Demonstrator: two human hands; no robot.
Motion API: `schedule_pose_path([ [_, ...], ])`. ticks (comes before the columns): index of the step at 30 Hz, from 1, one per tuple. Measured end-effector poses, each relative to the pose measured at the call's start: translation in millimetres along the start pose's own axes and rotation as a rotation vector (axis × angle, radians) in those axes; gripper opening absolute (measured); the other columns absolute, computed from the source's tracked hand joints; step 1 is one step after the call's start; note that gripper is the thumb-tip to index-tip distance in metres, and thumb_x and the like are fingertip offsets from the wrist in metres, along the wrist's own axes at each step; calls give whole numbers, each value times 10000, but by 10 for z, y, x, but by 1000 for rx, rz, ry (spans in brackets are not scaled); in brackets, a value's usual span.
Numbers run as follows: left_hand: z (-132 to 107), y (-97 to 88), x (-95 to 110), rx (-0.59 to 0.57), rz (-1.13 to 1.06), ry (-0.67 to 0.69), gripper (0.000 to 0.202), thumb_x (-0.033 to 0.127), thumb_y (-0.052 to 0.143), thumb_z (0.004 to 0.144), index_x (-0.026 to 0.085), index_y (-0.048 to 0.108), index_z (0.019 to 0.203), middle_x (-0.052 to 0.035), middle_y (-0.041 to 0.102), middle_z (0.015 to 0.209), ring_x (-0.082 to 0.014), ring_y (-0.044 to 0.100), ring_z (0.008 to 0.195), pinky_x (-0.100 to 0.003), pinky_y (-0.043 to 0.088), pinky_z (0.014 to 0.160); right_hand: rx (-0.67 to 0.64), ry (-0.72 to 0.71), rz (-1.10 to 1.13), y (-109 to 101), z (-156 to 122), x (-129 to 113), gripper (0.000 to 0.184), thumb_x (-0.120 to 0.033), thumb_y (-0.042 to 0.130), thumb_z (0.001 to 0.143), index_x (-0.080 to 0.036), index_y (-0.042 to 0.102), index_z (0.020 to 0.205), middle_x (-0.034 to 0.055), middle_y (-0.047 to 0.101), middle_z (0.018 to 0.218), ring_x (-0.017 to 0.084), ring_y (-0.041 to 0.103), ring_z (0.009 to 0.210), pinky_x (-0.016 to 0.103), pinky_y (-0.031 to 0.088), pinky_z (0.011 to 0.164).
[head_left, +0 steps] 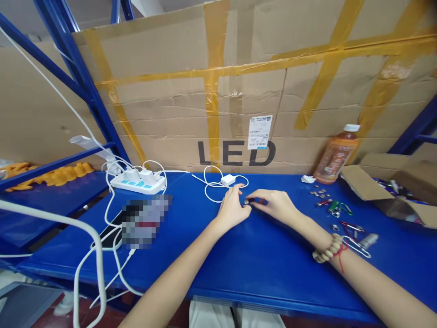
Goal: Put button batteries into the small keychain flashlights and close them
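Silver, shiny and tiny: a rounded metal piece (246, 202), at the fingertips between 2 bare hands, over the smooth blue table (273, 269). Apparently clamped between thumb and forefinger of the right hand (275, 203), though too small in view for certainty. On the left hand (232, 206), thumb and forefinger apart, curved just beside the piece. Around the right wrist, round pale beads on a bracelet (327, 252), plus thin red cord (340, 257). Off to the right, glossy clips (354, 227) in red and green, near small scattered bits (322, 196). Behind, a translucent bottle (336, 157) with a white cap, leaning against creased brown cardboard (164, 114) with 3 black letters, "LED", and shiny yellow tape (212, 98).
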State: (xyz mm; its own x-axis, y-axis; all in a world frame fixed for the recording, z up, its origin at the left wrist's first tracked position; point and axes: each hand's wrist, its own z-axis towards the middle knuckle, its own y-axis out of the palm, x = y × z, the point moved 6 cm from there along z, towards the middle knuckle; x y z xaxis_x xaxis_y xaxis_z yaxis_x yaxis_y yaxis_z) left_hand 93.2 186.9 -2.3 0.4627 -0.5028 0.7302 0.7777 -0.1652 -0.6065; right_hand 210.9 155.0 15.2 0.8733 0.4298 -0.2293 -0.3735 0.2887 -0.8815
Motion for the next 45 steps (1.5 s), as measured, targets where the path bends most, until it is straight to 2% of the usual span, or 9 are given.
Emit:
schedule_pose_path([
  [3, -40, 119, 83, -88, -132, 70, 674, 129, 545, 639, 203, 323, 1271, -89, 483, 1196, -234, 466, 1084, -373, 388, 922, 105, -10, 129, -42, -16, -90, 222, -253, 498, 819, -278, 632, 993, -24, 661, 1007, 114, 627, 768, 202, 459, 646],
  [9, -72, 208, 134, -127, -356, 162, 574, 93, 465, 679, 190, 353, 1233, -60, 537, 1151, -148, 568, 849, -261, 475, 744, 224, -18, 239, -9, -47, -97, 165, -240, 539, 805, -227, 661, 916, 9, 679, 920, 123, 625, 743, 213, 475, 655],
  [18, -11, 182, 34, -37, -495, 98, 312, 194, 372, 814, 177, 516, 1090, -56, 593, 958, -147, 559, 771, -228, 464, 616, 164, -50, 73, -9, 1, -177, 180, -214, 584, 783, -246, 663, 942, 9, 651, 996, 128, 615, 842, 201, 450, 670],
  [21, 31, 165, -2, 0, -461, 94, 308, 289, 373, 853, 172, 501, 1108, -31, 576, 797, -108, 521, 607, -207, 419, 541, 73, 124, -67, -116, 3, 33, 227, -297, 616, 760, -275, 648, 984, -5, 645, 948, 123, 615, 745, 203, 430, 593],
  [25, 88, 111, -41, 5, -266, 148, 297, 358, 395, 862, 200, 544, 1065, 30, 510, 581, -106, 501, 548, -211, 392, 578, 21, 612, -304, -237, -193, 621, 324, -293, 660, 711, -254, 632, 1031, 43, 597, 1062, 171, 616, 812, 232, 440, 616],
  [28, 117, 109, -78, -28, -145, 132, 317, 389, 369, 870, 215, 558, 1056, 49, 495, 493, -116, 509, 513, -214, 380, 569, 12, 734, -342, -225, -301, 881, 282, -330, 608, 755, -186, 657, 992, 116, 599, 1033, 237, 615, 855, 283, 457, 629],
  [32, 96, 139, -45, -96, -17, 111, 349, 407, 313, 881, 218, 592, 973, 43, 532, 486, -126, 530, 513, -212, 371, 554, 15, 728, -312, -188, -307, 985, 195, -300, 572, 783, -180, 693, 877, 105, 651, 938, 253, 622, 851, 307, 470, 654],
  [37, 38, 141, 45, -156, 229, 125, 436, 425, 316, 873, 200, 599, 631, 4, 621, 595, -152, 577, 611, -226, 357, 576, 14, 667, -231, -159, -262, 952, 139, -168, 585, 740, -160, 702, 814, 101, 688, 851, 242, 635, 825, 307, 479, 694],
  [45, 62, 157, 40, -214, 364, 113, 447, 408, 319, 874, 186, 557, 566, -28, 652, 639, -183, 601, 668, -242, 338, 573, 0, 373, 39, 136, -61, 558, 204, -105, 609, 696, -182, 677, 872, 4, 702, 867, 111, 651, 758, 170, 488, 699],
])
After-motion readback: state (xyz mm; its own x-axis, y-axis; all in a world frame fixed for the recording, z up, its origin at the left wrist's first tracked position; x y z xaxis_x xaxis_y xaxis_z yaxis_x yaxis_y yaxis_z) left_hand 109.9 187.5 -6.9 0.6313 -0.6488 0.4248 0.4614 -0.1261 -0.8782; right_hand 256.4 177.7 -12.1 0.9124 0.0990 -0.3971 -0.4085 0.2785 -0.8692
